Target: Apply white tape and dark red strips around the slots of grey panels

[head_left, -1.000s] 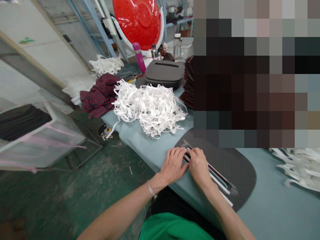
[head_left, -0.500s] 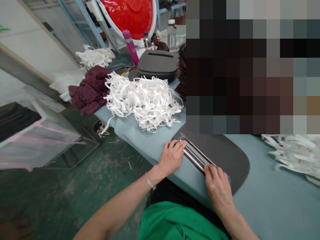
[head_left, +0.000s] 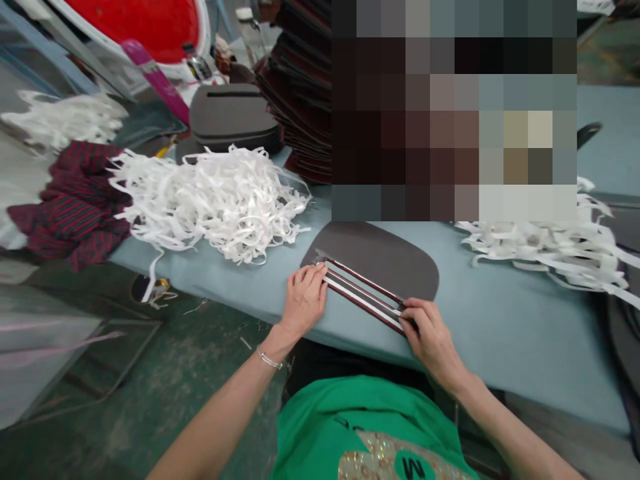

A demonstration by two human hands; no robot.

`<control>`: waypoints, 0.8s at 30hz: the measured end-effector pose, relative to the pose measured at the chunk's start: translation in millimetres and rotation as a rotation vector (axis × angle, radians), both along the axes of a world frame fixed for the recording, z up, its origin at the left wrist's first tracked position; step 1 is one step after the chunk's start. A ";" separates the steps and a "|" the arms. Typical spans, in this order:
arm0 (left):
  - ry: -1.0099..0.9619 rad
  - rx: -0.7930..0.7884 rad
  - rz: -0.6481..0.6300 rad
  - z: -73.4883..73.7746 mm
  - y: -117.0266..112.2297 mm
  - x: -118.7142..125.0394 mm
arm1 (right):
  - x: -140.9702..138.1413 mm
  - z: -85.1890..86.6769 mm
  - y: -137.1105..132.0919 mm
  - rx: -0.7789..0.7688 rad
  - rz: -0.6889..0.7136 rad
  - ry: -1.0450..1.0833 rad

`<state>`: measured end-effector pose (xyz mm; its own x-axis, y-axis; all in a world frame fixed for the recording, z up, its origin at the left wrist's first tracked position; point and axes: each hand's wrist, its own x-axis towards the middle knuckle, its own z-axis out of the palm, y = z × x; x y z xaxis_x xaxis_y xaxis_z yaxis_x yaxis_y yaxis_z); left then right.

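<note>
A dark grey rounded panel (head_left: 385, 257) lies flat at the table's near edge. Along its near side runs a long narrow strip (head_left: 361, 298), grey in the middle, with white bands and dark red edges. My left hand (head_left: 305, 300) has its fingers closed over the strip's left end, the thumb hidden. At the opposite end, my right hand (head_left: 429, 333) pinches the strip between thumb and fingers. A narrow gap with a dark red far edge shows between the strip and the panel.
Heaps of white tape strips lie to the left (head_left: 225, 200) and right (head_left: 550, 247). Behind are stacked grey panels (head_left: 233, 113), a tall pile of dark red pieces (head_left: 295, 93) and a purple bottle (head_left: 155, 80). Striped cloth (head_left: 80, 207) hangs at the table's left end.
The view has turned to the right, so the table's contents appear further left. My right hand's fingers have shifted into a clearer pinch at the strip's end; my left hand stays at its end.
</note>
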<state>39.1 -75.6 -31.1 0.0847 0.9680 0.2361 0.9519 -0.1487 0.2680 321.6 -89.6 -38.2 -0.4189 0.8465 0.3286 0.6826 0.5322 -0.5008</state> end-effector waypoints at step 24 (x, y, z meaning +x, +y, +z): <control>0.066 -0.001 -0.103 1.8 6.1 -2.6 | -10.5 18.2 -3.7 0.059 0.081 -0.188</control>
